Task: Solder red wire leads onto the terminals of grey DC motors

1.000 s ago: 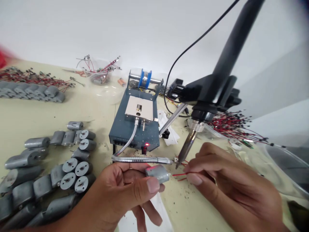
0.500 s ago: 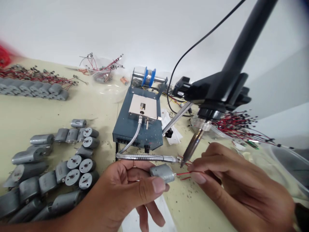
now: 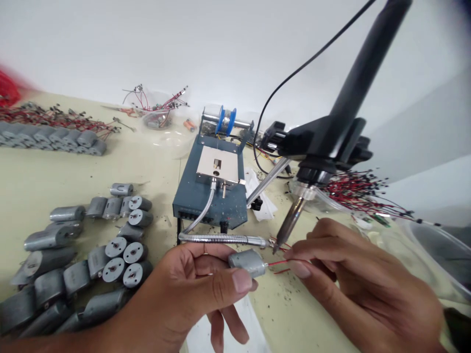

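Observation:
A small grey metal motor (image 3: 247, 263) lies between the thumb and fingers of my left hand (image 3: 206, 289), its terminal end facing right. My right hand (image 3: 349, 279) pinches a thin red wire (image 3: 276, 263) that reaches the motor's terminal end. Just above that wire points the tip of the soldering iron (image 3: 290, 224), clamped in a black stand. The end of a flexible metal tube (image 3: 235, 239) sits beside the iron tip. Whether the wire is joined to the motor cannot be made out.
A blue-grey solder feeder (image 3: 209, 196) with a blue solder spool (image 3: 225, 120) stands behind my hands. Loose motors (image 3: 77, 277) cover the left side, with motors in rows (image 3: 51, 136) beyond. Red and black wires (image 3: 353, 189) lie at the right. The black stand (image 3: 324, 139) overhangs my right hand.
The view has shifted slightly, so the stand appears a little further left and the loose motors a little further right. Both hands keep their grips.

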The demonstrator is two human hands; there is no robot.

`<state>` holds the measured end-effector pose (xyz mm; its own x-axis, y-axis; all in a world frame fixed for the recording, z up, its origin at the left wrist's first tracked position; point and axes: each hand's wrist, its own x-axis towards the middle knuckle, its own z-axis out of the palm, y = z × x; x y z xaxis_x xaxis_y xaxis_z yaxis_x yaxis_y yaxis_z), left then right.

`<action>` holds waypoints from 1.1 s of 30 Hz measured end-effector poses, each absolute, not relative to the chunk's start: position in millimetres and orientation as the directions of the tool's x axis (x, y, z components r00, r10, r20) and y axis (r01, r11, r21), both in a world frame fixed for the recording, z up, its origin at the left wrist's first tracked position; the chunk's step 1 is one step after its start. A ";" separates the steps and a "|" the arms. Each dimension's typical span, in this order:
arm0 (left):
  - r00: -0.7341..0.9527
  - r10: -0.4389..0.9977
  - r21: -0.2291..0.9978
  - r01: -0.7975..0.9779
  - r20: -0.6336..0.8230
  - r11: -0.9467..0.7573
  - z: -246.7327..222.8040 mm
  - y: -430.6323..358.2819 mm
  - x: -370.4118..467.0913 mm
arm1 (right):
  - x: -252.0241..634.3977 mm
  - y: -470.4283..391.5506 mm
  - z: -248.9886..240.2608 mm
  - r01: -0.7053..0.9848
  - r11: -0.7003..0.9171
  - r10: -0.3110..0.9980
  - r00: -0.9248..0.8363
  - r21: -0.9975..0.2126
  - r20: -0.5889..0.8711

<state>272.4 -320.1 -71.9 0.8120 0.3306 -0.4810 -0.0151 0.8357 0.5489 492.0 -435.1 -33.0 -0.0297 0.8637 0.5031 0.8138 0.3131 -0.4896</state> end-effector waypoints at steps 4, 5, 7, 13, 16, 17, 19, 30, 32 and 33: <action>0.818 0.340 0.545 -0.040 -0.463 0.837 -72.7 -321.5 272.0 | 491.1 -435.9 -32.1 0.815 0.325 0.856 -0.038 -0.480 0.515; 0.819 0.346 0.548 -0.047 -0.458 0.835 -72.6 -321.1 272.5 | 491.1 -436.4 -32.9 0.816 0.323 0.855 -0.034 -0.480 0.517; 0.833 0.339 0.560 -0.043 -0.437 0.827 -71.4 -319.4 273.7 | 491.4 -437.2 -35.4 0.823 0.299 0.863 -0.017 -0.483 0.505; 0.891 0.295 0.616 -0.023 -0.345 0.788 -62.2 -313.2 275.3 | 491.2 -439.0 -40.9 0.829 0.280 0.848 0.023 -0.485 0.529; 0.890 0.303 0.631 -0.022 -0.341 0.775 -57.6 -311.5 277.0 | 488.1 -439.6 -39.5 0.825 0.250 0.837 0.079 -0.507 0.542; 0.882 0.315 0.632 -0.026 -0.350 0.775 -56.3 -311.0 277.9 | 486.9 -439.6 -38.8 0.825 0.240 0.834 0.094 -0.511 0.543; 0.863 0.337 0.632 -0.027 -0.377 0.774 -54.3 -310.1 279.5 | 485.1 -439.0 -37.9 0.832 0.224 0.834 0.105 -0.507 0.542; 0.833 0.385 0.580 -0.098 -0.396 0.809 -53.2 -311.2 281.0 | 483.7 -431.2 -30.9 0.824 0.237 0.833 0.100 -0.514 0.545; 0.835 0.382 0.579 -0.096 -0.396 0.810 -54.3 -312.0 280.9 | 483.9 -429.8 -31.7 0.824 0.235 0.831 0.105 -0.515 0.546; 0.837 0.378 0.579 -0.092 -0.395 0.810 -54.8 -312.2 280.8 | 484.2 -429.4 -32.8 0.823 0.233 0.830 0.109 -0.518 0.547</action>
